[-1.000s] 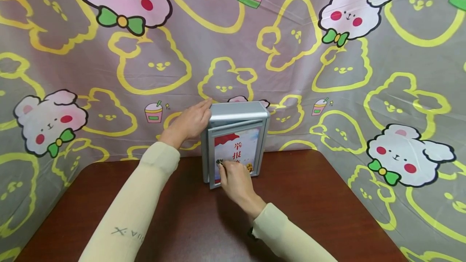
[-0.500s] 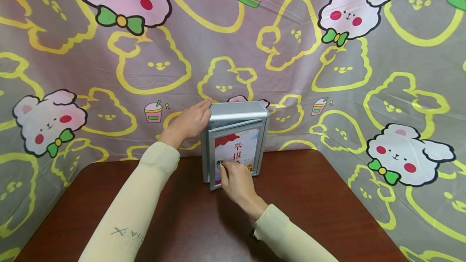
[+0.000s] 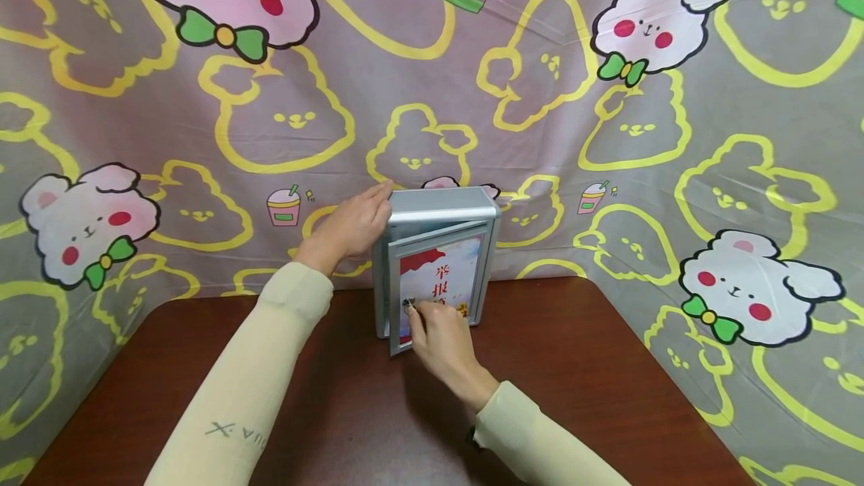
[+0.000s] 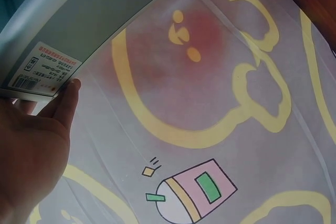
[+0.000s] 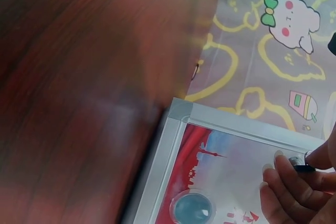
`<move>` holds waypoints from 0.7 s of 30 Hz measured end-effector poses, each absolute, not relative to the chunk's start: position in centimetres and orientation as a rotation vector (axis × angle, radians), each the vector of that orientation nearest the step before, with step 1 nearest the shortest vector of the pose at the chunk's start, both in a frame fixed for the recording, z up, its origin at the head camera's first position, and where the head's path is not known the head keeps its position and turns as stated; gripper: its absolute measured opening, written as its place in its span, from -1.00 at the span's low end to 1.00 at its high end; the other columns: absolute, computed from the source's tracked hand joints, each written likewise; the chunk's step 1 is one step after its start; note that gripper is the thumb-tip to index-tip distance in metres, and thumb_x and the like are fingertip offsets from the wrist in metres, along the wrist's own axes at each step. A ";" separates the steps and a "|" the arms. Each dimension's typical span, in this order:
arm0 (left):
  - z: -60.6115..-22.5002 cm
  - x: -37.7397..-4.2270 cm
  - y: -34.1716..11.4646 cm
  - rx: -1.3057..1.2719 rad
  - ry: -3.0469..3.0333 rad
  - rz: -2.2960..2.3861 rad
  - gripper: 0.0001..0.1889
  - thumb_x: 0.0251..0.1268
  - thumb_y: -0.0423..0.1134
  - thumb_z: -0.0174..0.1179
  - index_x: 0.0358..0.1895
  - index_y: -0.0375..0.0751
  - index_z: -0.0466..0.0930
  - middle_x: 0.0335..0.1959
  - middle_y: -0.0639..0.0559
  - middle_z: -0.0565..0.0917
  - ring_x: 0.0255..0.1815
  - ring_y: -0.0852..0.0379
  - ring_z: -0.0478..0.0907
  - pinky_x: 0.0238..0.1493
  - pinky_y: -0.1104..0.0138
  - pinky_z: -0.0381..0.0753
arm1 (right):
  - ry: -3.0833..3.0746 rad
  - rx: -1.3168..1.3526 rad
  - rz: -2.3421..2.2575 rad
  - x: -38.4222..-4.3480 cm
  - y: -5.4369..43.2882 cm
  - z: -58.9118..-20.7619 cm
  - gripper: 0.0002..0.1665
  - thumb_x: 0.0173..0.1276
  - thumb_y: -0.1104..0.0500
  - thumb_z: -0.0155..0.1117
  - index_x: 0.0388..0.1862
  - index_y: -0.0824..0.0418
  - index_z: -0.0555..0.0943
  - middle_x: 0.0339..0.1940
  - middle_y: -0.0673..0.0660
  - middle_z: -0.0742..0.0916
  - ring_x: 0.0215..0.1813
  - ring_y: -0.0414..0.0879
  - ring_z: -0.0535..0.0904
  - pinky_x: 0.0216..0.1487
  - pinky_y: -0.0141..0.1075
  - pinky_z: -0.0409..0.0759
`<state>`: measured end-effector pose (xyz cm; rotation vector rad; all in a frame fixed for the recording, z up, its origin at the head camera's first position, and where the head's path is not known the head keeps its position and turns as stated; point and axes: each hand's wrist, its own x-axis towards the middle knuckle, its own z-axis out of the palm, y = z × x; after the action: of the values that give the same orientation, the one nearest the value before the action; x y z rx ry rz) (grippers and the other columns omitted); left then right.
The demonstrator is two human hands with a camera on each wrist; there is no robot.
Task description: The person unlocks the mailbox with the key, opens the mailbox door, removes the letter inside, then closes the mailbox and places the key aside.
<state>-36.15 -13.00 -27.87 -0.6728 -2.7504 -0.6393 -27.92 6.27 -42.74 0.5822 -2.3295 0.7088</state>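
Observation:
A silver metal box (image 3: pixel 442 205) stands upright, with red characters on its framed front door (image 3: pixel 466 257). The door's left edge stands slightly out from the box body. My left hand (image 3: pixel 351 223) holds the box's upper left corner; in the left wrist view its fingertips (image 4: pixel 74 85) are at the edge beside a white label (image 4: pixel 44 69). My right hand (image 3: pixel 442 340) is at the door's left side, where its thumb and finger pinch a small key (image 5: pixel 296 161) at the lock. The right wrist view shows metal and a dark part between those fingers.
The box stands near the back edge of a dark reddish-brown table (image 3: pixel 378 426). Close behind hangs a grey-pink cloth (image 3: pixel 513 148) printed with rabbits and yellow outlines, which also runs along both sides. A round bluish disc (image 5: pixel 193 209) shows on the door's front.
The door's left edge has swung out very slightly toward me, and my right hand has moved a little down and right with it. My left hand has stayed in place.

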 end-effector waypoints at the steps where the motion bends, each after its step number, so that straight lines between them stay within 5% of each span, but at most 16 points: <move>1: -27.8 -36.1 -13.0 -0.674 -2.750 -0.641 -0.35 0.64 0.01 -0.38 0.66 -0.16 0.01 0.69 -0.01 0.04 0.68 -0.05 -0.03 0.64 0.04 -0.03 | -2.330 0.581 0.708 -27.9 6.3 -42.7 -0.49 0.49 0.11 0.27 -0.69 -0.02 0.36 -0.76 -0.16 0.37 -0.61 -0.19 0.40 -0.59 -0.31 0.31; 21: -27.7 -36.3 -12.9 -0.691 -2.751 -0.617 -0.34 0.62 -0.01 -0.43 0.66 -0.20 0.02 0.68 -0.05 0.06 0.68 -0.07 -0.01 0.64 0.03 -0.03 | -2.302 0.597 0.696 -27.4 7.0 -43.0 -0.53 0.47 0.11 0.29 -0.67 -0.03 0.41 -0.74 -0.18 0.36 -0.62 -0.22 0.34 -0.58 -0.34 0.29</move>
<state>-36.27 -12.90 -27.70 -0.6909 -2.7512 -0.6173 -27.37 6.96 -43.02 0.5971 -2.3023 0.6958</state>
